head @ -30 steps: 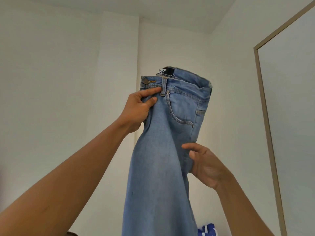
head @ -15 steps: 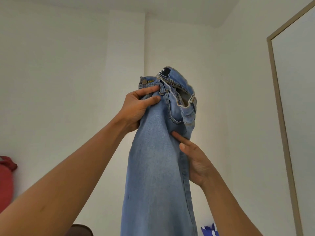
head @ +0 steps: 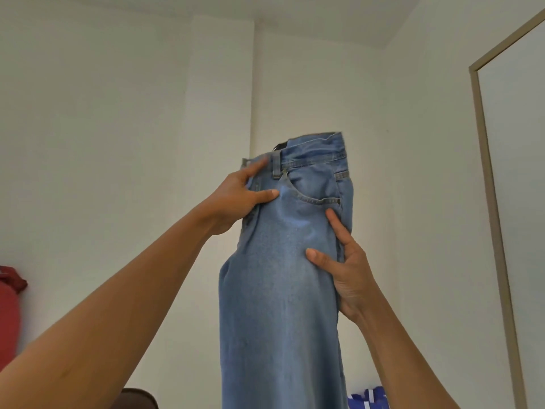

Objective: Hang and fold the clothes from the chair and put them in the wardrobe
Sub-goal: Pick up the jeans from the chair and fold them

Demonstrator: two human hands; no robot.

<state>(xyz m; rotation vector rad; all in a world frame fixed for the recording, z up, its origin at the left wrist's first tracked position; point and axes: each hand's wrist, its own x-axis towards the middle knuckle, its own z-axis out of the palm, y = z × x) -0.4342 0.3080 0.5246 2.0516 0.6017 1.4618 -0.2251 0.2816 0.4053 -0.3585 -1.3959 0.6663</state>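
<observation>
Head view: a person holds a pair of light blue jeans (head: 280,290) up at arm's length against a white wall corner.
Jeans: centre of the frame, upright, waistband (head: 312,156) at the top, legs hanging out of the bottom edge.
Left hand (head: 236,199): clamped on the left edge of the jeans just under the waistband, two digits laid across the front of the denim.
Right hand (head: 351,276): lower and to the right, gripping the right edge below the front pocket (head: 315,190); thumb pressed on the front, forefinger pointing up along the side, other fingers hidden behind the cloth.
Left edge: a red cloth shape (head: 8,314), partly cut off.
Bottom edge: a dark rounded object (head: 138,398) on the left and a blue-and-white item (head: 365,398) on the right, both too cropped to identify.
Right side: a pale panel in a beige frame (head: 486,202).
</observation>
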